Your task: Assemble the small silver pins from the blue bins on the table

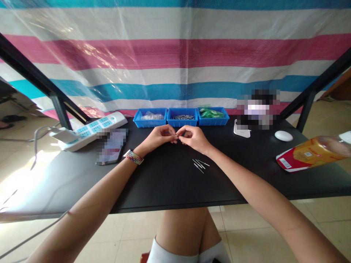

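Observation:
My left hand (165, 134) and my right hand (193, 138) meet fingertip to fingertip over the middle of the black table, just in front of the blue bins. Both are closed in a pinch. Between the fingertips shows a short stretch of a thin, shiny piece that looks like a blind rivet (177, 135); the fingers hide most of it. Several loose blind rivets (199, 165) with thin stems lie on the table below my right hand. Behind the hands, the middle blue bin (182, 123) contains many similar metal rivets.
The left blue bin (150, 123) holds clear plastic pieces, the right blue bin (213, 121) green ones. A power strip (94, 129) and a phone (112, 147) lie left. To the right are a white oval object (283, 136) and a drink bottle (309, 153) on its side.

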Tool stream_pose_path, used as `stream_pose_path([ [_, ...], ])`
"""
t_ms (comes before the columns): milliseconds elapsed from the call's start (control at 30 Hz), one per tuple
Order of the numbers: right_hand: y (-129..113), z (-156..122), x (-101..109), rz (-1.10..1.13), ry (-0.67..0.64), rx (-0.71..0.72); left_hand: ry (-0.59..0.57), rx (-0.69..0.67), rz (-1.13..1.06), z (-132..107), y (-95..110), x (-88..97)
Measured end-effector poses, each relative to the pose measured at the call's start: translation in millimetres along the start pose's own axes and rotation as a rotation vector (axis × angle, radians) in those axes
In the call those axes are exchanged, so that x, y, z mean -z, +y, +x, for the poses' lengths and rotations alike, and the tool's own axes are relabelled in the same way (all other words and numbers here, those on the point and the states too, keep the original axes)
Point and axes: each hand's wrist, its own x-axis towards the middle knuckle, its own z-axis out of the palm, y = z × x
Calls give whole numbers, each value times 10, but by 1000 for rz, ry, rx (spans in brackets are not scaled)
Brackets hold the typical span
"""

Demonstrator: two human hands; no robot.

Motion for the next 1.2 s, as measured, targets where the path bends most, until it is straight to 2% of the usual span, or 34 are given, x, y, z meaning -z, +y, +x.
stream_pose_path([
  [233, 10, 16, 30, 46, 82, -48, 54, -11, -58, 4, 6, 7],
  [500, 96, 21, 36, -54, 180, -12, 52, -16, -4, 5, -8, 10],
  [633, 99, 19, 21, -19, 178, -35, 81, -24, 25, 7, -36, 15],
  [767, 64, 16, -3, 135, 142, -84, 131, -23, 111, 6, -49, 22],
  [933, 55, 27, -13, 133, 105, 12, 187, -8, 141, 13, -47, 28],
  [1200, 128, 47, 12, 123, 153, -27, 124, 7, 17, 12, -20, 13],
])
